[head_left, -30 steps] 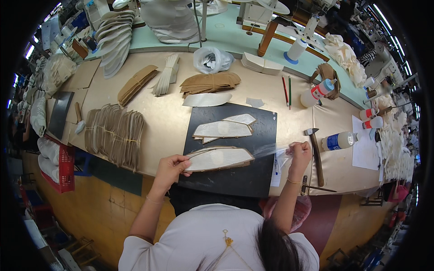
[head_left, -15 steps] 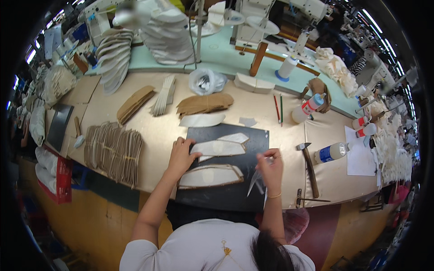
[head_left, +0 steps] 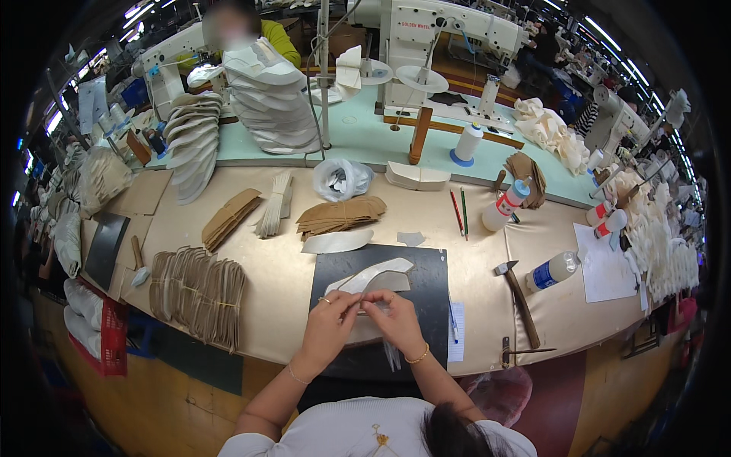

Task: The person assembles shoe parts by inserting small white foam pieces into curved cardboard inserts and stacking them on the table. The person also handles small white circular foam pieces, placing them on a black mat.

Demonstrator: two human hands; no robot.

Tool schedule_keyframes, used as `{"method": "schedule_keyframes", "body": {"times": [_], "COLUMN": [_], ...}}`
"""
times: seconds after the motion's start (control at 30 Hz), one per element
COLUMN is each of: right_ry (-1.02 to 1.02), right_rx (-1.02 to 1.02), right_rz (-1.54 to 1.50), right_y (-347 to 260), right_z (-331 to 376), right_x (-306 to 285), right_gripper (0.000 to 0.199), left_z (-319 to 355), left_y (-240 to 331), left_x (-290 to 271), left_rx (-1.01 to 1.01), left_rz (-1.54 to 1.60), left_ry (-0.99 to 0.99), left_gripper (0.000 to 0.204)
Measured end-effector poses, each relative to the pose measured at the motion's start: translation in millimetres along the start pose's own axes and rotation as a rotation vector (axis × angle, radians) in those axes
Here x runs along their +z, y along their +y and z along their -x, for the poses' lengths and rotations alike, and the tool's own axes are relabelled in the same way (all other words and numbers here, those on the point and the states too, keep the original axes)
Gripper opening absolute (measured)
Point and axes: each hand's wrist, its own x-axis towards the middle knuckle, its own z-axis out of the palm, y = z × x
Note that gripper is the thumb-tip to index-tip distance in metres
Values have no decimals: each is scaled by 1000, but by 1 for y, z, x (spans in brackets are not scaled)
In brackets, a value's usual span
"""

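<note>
Close together over the black mat [head_left: 426, 305], my left hand [head_left: 333, 324] and my right hand [head_left: 394, 320] pinch with fingertips nearly meeting. What lies between the left fingertips is too small to make out. Thin translucent strips [head_left: 392, 356] hang beneath the right hand, which holds them. Just beyond the fingers lies a curved white shoe-upper piece [head_left: 373, 274], with a greyish part [head_left: 392, 282] inside its bend. Another pale piece [head_left: 364, 329] lies under the hands, mostly hidden by them.
Bundled brown pieces [head_left: 198, 297] stand left, with more brown stacks [head_left: 341, 215] beyond the mat. A hammer [head_left: 519, 305], a bottle [head_left: 553, 272], a glue bottle [head_left: 506, 206] and a pen [head_left: 454, 324] lie or stand right. Sewing machines [head_left: 449, 46] line the back; a person [head_left: 282, 42] sits there.
Both hands have come together at the mat's middle; the left has left the white pieces' edge and now pinches. The right has moved left, uncovering the pen and paper. The view has tilted up.
</note>
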Motion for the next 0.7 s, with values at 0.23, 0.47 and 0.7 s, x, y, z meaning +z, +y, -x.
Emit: {"method": "schedule_keyframes", "body": {"times": [0.23,0.47,0.7], "right_ry": [-41,-97,-143], "right_rx": [58,206,196], "right_rz": [17,-216,-332], "right_y": [6,3,9], "right_z": [2,3,4], "right_x": [-10,-14,-10], "right_gripper": [23,21,20], "left_z": [10,10,14], "left_y": [18,21,19], "left_x": [6,2,2], "left_rx": [101,69,-17], "left_rz": [-96,-28,10], "left_ry": [-44,-78,-93], "left_gripper": [36,38,36]}}
